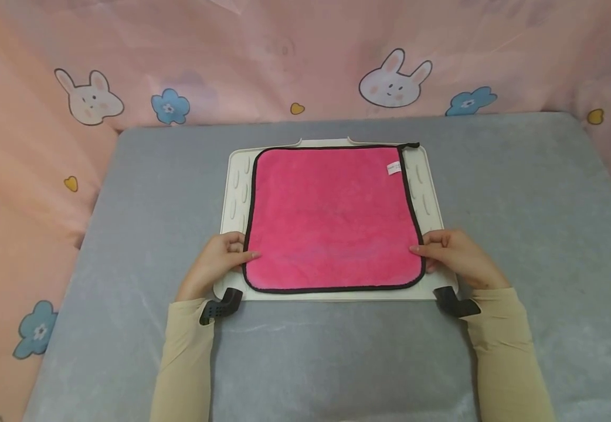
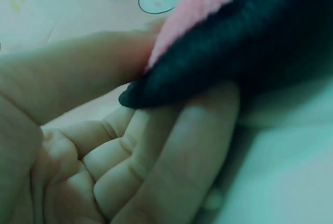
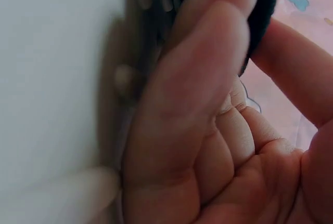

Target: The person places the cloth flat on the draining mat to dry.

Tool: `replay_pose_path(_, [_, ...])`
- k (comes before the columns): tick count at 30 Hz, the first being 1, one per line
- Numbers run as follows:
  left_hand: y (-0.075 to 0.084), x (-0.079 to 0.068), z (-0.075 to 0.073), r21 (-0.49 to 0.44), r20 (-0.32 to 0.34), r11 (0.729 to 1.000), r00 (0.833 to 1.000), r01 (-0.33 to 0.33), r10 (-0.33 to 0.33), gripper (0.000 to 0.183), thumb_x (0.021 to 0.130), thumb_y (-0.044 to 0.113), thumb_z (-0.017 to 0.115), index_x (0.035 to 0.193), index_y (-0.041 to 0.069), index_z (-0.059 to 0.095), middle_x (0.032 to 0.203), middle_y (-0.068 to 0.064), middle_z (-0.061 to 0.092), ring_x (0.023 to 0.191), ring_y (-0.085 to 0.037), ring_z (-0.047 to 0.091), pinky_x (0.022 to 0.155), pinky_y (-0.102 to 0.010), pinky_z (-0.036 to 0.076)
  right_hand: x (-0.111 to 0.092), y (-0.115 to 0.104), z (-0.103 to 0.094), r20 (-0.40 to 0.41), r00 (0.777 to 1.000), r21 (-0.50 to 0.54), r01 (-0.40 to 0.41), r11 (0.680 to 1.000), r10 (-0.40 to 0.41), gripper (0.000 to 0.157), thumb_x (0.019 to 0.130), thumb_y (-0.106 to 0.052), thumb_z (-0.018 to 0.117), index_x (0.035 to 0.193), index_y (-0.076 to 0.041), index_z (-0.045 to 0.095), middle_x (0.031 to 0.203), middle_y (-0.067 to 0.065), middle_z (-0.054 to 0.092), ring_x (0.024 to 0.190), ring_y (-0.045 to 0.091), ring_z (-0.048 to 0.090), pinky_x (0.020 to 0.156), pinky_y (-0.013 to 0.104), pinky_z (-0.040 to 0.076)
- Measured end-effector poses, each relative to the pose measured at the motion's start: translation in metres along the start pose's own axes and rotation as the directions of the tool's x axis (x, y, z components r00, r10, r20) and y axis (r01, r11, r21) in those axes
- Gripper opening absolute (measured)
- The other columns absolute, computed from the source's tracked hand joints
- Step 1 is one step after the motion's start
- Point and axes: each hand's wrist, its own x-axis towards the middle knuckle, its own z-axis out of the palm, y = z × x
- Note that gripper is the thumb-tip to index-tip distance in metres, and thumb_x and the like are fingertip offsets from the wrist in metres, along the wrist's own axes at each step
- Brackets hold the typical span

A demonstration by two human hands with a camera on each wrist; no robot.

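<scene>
A pink towel (image 1: 332,217) with black edging lies flat over an off-white plastic board (image 1: 237,176). A small white label (image 1: 393,168) and a black loop (image 1: 408,145) mark its far right corner. My left hand (image 1: 220,261) pinches the towel's left edge near the front, thumb on top. In the left wrist view, its fingers (image 2: 192,146) reach beneath the black edging (image 2: 187,70). Across from it, my right hand (image 1: 455,255) pinches the right edge the same way. The right wrist view shows the fingers (image 3: 187,94) under the dark edging (image 3: 264,21), beside the pale board.
The board rests on a table with a grey cloth cover (image 1: 348,357). Raised oval ridges run along the board's sides, and a tab (image 1: 324,142) stands at its far edge. A pink curtain (image 1: 231,53) with rabbits and flowers hangs behind and at the sides.
</scene>
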Motion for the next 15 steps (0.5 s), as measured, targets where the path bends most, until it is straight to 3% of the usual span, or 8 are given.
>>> replay_pose_path(8, [-0.0014, -0.004, -0.0059, -0.01, 0.023, 1.0, 1.0, 0.01, -0.01, 0.025, 0.084, 0.014, 0.071, 0.095, -0.002, 0.055, 0.06, 0.003, 0.057, 0.056, -0.01, 0.056, 0.059, -0.022, 0.045, -0.0053, 0.0021, -0.0024, 0.011, 1.0, 0.019, 0.023, 1.0, -0.023, 0.02, 0.09, -0.01, 0.063, 0.081, 0.007, 0.059, 0.056, -0.001, 0.058, 0.055, 0.014, 0.06, 0.06, 0.025, 0.049])
replay_pose_path(15, [-0.0021, -0.0064, -0.0077, -0.021, 0.042, 0.999, 0.999, 0.033, -0.032, 0.028, 0.084, 0.013, 0.071, 0.099, -0.004, 0.054, 0.063, 0.002, 0.058, 0.059, -0.011, 0.059, 0.062, -0.023, 0.048, -0.0053, 0.0013, -0.0021, 0.022, 1.0, 0.017, -0.008, 1.0, 0.008, 0.022, 0.09, -0.011, 0.063, 0.085, 0.01, 0.059, 0.057, -0.001, 0.059, 0.056, 0.014, 0.061, 0.061, 0.026, 0.051])
